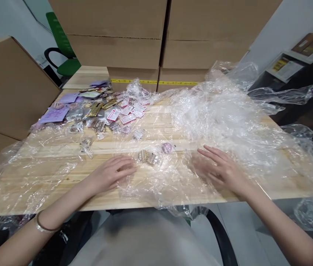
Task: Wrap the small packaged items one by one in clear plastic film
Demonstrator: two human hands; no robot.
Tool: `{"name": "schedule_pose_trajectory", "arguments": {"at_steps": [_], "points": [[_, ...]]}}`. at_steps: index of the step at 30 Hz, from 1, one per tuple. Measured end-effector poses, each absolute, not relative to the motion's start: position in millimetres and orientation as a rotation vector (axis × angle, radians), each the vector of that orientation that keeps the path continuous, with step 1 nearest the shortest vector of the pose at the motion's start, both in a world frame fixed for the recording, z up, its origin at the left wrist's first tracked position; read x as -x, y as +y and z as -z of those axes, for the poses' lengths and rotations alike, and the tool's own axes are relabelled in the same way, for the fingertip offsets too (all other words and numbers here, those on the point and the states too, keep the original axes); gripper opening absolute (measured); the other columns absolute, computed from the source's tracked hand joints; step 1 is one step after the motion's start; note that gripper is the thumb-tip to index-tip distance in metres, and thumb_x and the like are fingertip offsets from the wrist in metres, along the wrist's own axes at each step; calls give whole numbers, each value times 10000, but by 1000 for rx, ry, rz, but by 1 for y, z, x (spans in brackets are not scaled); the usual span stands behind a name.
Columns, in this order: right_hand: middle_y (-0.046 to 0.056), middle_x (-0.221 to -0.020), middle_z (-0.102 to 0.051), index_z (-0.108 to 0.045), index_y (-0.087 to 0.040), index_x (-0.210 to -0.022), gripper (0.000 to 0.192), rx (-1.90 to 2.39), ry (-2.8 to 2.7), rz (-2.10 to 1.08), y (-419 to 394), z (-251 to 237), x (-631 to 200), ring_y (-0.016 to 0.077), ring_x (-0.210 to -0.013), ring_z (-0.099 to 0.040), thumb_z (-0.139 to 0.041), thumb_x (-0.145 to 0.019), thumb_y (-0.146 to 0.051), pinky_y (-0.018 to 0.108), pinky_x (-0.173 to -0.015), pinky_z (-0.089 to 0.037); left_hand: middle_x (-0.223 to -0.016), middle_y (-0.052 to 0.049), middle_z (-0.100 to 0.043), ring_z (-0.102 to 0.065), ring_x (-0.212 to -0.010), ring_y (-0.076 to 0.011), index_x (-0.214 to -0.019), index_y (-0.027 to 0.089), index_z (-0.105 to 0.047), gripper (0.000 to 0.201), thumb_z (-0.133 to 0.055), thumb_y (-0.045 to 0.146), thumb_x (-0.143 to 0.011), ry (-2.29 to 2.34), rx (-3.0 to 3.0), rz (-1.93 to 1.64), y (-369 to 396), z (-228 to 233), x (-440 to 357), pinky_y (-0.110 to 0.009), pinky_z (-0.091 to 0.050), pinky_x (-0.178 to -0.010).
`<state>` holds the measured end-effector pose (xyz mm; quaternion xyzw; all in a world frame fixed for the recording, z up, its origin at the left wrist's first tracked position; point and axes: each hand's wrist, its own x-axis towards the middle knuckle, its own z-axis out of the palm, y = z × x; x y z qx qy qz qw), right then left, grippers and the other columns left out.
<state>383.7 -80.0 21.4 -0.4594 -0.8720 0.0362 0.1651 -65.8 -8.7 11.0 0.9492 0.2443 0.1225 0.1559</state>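
My left hand (113,173) rests low over the wooden table, fingers stretched out and thumb apart, beside a small round item in clear wrap (143,156). My right hand (223,168) is spread over crumpled clear plastic film (170,184), its lower fingers smeared by motion. Neither hand visibly grips anything. Between the hands, on or under the film, lie a small silvery packet (153,159) and a round purple item (167,148). I cannot tell whether the film covers them.
Small wrapped packets with red-and-white cards (129,118) and purple pouches (54,115) are heaped at the back left. A large pile of clear plastic (223,114) covers the right side. Cardboard boxes (117,51) stand behind, another box (15,88) at left.
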Motion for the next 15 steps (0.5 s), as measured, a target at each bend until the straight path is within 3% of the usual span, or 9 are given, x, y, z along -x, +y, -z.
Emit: {"name": "schedule_pose_trajectory", "arguments": {"at_steps": [4, 7, 9, 12, 15], "points": [[26, -1327, -650, -733, -314, -1129, 300, 1104, -2301, -526, -86, -31, -381, 299, -1396, -437, -517, -938, -229, 595, -1141, -346, -1214, -69, -677, -612, -1171, -217, -1239, 294, -660, 329, -490, 199, -975, 570, -2406, -398, -2, -18, 74, -404, -489, -1033], [32, -1089, -744, -734, -290, -1016, 244, 1187, -2026, -858, -82, -34, -380, 260, -1198, -625, -496, -965, -278, 504, -1068, -459, -1187, -84, -693, -623, -1159, -232, -1151, 268, -712, 267, -514, 268, -972, 593, -2177, -391, 3, -25, 84, -424, -474, -1050], [49, -969, -741, -707, -260, -916, 272, 1350, -1817, -995, -74, -35, -376, 252, -1065, -679, -471, -981, -380, 438, -949, -533, -1176, -92, -707, -630, -1153, -253, -1094, 257, -742, 264, -534, 351, -961, 638, -2063, -377, 7, -26, 88, -437, -467, -1050], [55, -794, -675, -591, -240, -738, 403, 1645, -1563, -948, -56, -36, -364, 232, -810, -668, -430, -964, -532, 371, -751, -544, -1034, -86, -752, -665, -1066, -280, -925, 222, -774, 365, -526, 488, -932, 918, -1890, -386, 13, -23, 90, -425, -497, -993], [6, -574, -535, -435, -243, -613, 464, 1943, -1383, -899, -40, -35, -354, 169, -542, -519, -449, -939, -573, 317, -593, -465, -747, -59, -722, -679, -824, -260, -712, 189, -715, 485, -521, 607, -864, 1296, -1713, -502, 19, -16, 86, -363, -548, -808]]}}
